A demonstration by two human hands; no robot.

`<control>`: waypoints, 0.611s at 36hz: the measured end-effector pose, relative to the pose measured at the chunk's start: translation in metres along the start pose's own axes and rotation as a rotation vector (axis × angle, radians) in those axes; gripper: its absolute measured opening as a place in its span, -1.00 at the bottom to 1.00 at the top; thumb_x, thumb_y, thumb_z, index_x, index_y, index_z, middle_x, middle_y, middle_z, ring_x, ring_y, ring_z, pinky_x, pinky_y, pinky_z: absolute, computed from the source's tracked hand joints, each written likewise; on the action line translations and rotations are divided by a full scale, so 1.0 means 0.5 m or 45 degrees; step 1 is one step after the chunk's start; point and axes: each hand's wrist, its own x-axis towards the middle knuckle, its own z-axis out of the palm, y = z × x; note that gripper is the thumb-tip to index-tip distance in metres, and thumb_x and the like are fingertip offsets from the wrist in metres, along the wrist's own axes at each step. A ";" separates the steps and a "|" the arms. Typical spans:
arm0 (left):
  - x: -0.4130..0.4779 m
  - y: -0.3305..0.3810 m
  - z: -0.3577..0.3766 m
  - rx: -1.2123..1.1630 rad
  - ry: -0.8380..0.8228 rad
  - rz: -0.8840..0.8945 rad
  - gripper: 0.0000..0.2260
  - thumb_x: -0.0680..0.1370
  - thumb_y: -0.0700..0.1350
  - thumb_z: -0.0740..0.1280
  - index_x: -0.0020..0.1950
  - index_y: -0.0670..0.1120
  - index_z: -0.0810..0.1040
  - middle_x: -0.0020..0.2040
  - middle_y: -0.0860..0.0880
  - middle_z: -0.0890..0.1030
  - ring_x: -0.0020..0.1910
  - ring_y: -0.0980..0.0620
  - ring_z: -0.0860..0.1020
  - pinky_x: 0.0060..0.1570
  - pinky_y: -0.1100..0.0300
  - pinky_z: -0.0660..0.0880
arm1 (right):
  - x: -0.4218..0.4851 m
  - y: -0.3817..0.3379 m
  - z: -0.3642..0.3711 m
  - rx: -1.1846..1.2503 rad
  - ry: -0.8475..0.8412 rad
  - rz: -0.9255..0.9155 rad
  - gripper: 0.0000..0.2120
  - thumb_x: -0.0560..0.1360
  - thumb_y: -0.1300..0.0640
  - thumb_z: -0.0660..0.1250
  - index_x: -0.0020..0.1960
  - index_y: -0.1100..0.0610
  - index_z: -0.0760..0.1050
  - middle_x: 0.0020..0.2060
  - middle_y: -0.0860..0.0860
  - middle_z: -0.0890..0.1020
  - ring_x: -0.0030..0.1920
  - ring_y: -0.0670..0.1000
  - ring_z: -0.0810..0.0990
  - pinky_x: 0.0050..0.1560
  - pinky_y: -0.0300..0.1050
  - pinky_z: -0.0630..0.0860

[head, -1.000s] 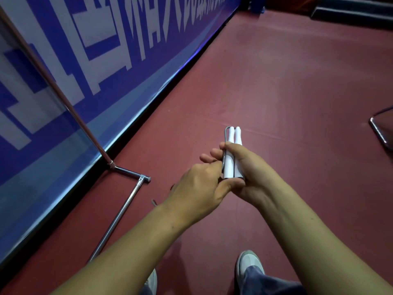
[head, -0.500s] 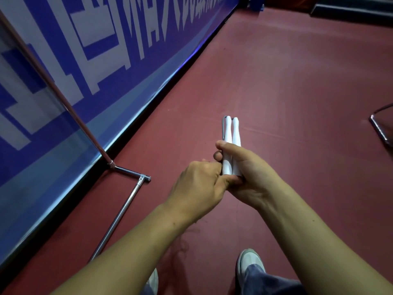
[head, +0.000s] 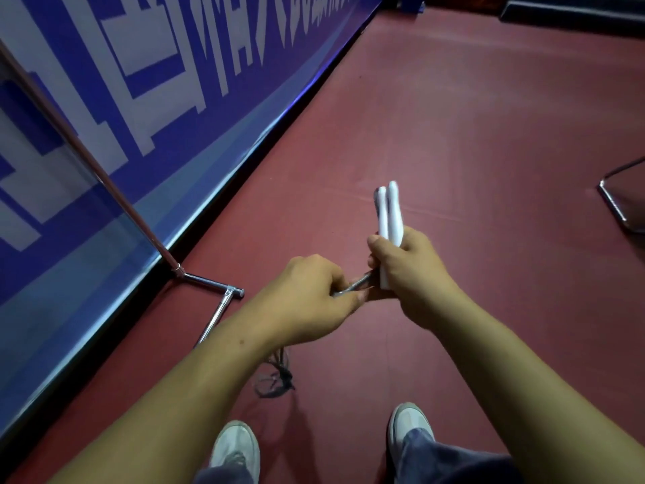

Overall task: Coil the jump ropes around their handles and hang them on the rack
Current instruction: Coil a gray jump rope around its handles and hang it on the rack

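at the far left a blue banner (head: 146,99) with large white lettering runs along the wall. a slanted metal rack pole (head: 87,158) crosses in front of it and comes down to a chrome foot bar (head: 213,284) lying on the red floor (head: 471,134). the rack carries no rope in this view.

near the middle, the left hand (head: 310,298) is curled, with thumb and fingers pinching a thin grey cord (head: 357,285). the cord runs in a short taut stretch to the right, toward the lower end of the handles. under the left forearm a dark loose tangle of rope (head: 275,379) hangs low over the floor; whether it touches the floor cannot be told.

just right of that, the right hand (head: 412,270) is clenched around two white handles (head: 389,211). they are held side by side, touching, and stand nearly upright with their rounded tips leaning a little to the left. their upper halves stick out above the fist. the two hands are close together, joined by the cord.

at the bottom edge are two pale shoes (head: 237,448), toes pointing forward. far right, well apart from the hands, the corner of a metal frame (head: 613,205) rests on the floor.
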 end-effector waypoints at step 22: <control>-0.005 -0.074 0.026 0.355 -0.177 -0.113 -0.60 0.51 0.16 0.34 -0.34 -0.12 0.42 -0.38 -0.04 0.47 -0.28 -0.17 0.50 -0.31 0.12 0.42 | -0.009 0.047 -0.013 -0.819 -0.349 -0.216 -0.92 0.62 0.16 0.29 0.00 0.18 0.47 -0.34 0.01 0.49 -0.33 0.10 0.48 -0.27 0.10 0.51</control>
